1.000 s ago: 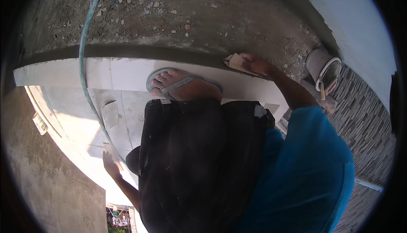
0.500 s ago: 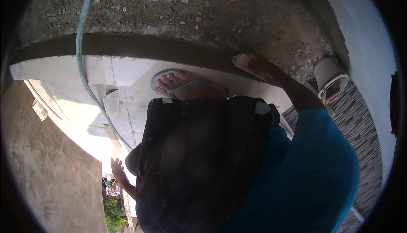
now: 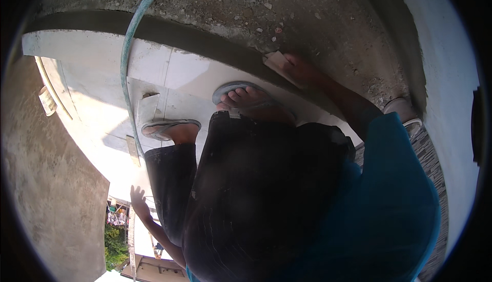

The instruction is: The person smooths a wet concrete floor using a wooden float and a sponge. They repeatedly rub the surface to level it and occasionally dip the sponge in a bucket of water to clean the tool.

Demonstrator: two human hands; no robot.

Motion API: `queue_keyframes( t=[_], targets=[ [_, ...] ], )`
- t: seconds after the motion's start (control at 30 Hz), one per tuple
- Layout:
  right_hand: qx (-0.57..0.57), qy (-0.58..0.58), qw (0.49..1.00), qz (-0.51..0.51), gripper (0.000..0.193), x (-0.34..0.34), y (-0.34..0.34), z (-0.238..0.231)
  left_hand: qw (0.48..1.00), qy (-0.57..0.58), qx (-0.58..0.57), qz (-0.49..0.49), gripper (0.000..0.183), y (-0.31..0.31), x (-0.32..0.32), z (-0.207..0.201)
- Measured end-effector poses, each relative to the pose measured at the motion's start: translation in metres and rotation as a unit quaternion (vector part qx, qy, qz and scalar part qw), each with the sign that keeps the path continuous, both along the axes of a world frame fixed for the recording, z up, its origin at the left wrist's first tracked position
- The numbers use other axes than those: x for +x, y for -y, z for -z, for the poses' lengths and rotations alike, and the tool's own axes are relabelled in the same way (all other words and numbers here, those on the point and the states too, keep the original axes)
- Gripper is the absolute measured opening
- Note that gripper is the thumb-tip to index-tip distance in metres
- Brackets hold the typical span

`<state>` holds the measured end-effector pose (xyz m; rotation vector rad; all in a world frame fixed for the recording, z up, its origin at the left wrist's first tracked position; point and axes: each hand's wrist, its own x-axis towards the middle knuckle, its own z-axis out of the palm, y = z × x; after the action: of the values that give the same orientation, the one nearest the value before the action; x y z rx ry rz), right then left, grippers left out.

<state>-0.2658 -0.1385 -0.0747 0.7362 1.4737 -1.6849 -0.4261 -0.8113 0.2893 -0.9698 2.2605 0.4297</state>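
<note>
Fingers of the right hand [image 3: 298, 72] pinch a flat beige piece [image 3: 277, 62], well right of the hose [image 3: 124, 59], over the grey cement strip [image 3: 205, 44] the hose crosses. The left hand [image 3: 139, 201], just below the hose, has its fingers slightly spread.

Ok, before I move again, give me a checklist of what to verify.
1. Thin tan rectangular piece held in the right hand: ok, gripped.
2. Left hand empty: ok, spread open.
3. Foot in a grey flip-flop placed on the long white ledge: ok.
4. Blue-green flexible hose clear of the ledge: not ok, it crosses it.
5. Contents of the round pale grey bucket: cannot tell, the blue fabric sleeve covers part.
</note>
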Motion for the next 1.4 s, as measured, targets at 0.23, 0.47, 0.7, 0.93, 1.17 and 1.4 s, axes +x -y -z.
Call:
queue_keyframes(
  t=[0.23,0.47,0.7,0.93,1.17,1.4],
  targets=[
    [0.068,-0.205,0.975,0.057,0.037,-0.150,0.079,-0.023,0.992,0.076,0.030,-0.098,0.060,0.021,0.001,0.007],
    [0.127,-0.193,0.972,0.037,0.042,-0.337,0.145,0.009,0.998,0.058,0.030,0.026,0.053,-0.009,-0.049,0.010],
    [-0.019,-0.037,0.999,0.028,0.052,-0.101,0.035,0.009,0.923,0.007,-0.138,0.361,0.049,-0.051,-0.059,0.045],
    [-0.027,-0.025,0.973,0.226,0.046,-0.119,-0.003,-0.061,0.768,-0.316,0.060,0.555,0.047,-0.291,-0.121,0.156],
    [-0.080,-0.143,0.977,0.137,0.045,-0.173,0.010,-0.099,0.853,-0.453,-0.029,0.259,0.028,-0.324,-0.158,0.229],
    [-0.103,-0.282,0.947,0.111,0.068,-0.240,0.026,-0.136,0.949,-0.256,-0.002,0.183,0.036,-0.290,-0.153,0.233]
  ],
)
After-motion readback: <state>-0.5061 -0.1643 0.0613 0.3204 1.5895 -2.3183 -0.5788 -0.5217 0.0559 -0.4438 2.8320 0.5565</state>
